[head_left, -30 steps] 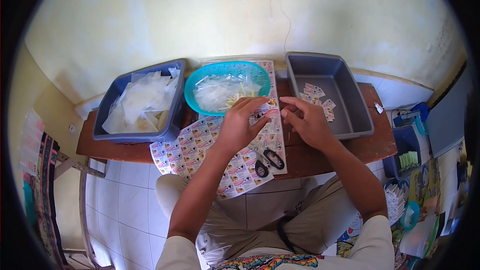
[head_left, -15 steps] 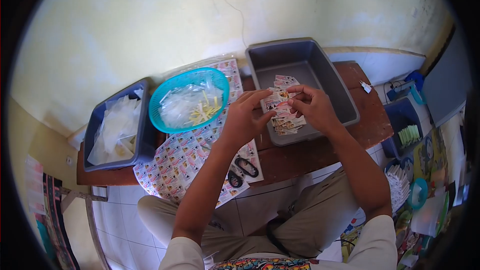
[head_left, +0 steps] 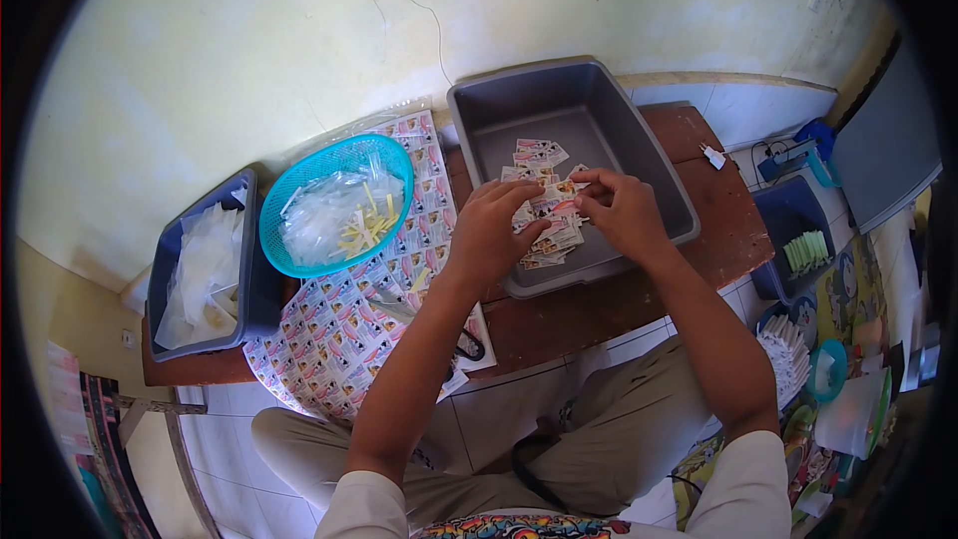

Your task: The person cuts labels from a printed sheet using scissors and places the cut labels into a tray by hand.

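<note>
Small printed paper labels [head_left: 540, 152] lie in a loose, overlapping pile at the near left of a grey plastic tub [head_left: 674, 195]. Over the pile, my left hand [head_left: 489, 230] has its thumb and forefinger at the left side of a printed label [head_left: 552, 202]. My right hand [head_left: 624, 215] pinches at the right side of that label, thumb against fingertips. My fingers partly cover the pile. Left of my left forearm, scissors [head_left: 471, 344] with black handles lie on the printed label sheet [head_left: 334, 334], partly hidden by that arm.
A turquoise basket [head_left: 267, 230] holds clear plastic bags and yellow strips. Beside it, a dark blue tub [head_left: 254, 314] contains translucent bags. The brown wooden table [head_left: 559, 319] stands against the wall. A white plug [head_left: 714, 157] lies at right; another blue bin [head_left: 783, 205] is beyond.
The whole view has shifted, so the tubs and basket appear further left. My hands remain over the label pile, and my left forearm now covers more of the scissors.
</note>
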Action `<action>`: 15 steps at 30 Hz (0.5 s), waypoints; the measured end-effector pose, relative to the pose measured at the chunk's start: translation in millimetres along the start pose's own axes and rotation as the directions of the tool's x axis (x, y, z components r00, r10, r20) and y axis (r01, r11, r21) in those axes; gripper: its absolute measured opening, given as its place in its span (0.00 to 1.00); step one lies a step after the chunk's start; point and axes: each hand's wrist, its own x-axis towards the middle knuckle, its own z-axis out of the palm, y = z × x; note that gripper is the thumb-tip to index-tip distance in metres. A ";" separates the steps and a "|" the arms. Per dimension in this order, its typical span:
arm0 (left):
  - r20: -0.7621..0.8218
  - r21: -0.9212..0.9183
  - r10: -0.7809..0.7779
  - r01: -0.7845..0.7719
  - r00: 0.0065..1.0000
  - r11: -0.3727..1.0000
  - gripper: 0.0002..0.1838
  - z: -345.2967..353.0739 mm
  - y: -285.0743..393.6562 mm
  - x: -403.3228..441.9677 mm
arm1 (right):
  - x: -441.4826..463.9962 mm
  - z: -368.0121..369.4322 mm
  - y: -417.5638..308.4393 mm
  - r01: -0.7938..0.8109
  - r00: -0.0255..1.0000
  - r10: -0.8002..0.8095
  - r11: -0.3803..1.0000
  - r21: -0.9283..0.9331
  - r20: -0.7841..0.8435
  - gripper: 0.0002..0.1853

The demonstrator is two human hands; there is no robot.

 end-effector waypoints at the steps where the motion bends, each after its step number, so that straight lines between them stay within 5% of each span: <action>1: 0.028 0.029 0.003 -0.004 1.000 1.000 0.22 -0.8 0.7 0.6 | -0.5 -0.5 0.0 -0.007 1.000 0.007 0.999 -0.034 0.006 0.17; 15: 0.122 0.132 -0.002 -0.015 0.992 0.991 0.19 12.0 -4.6 -0.5 | -1.3 -4.1 15.7 -0.052 0.999 0.052 0.995 -0.083 -0.003 0.21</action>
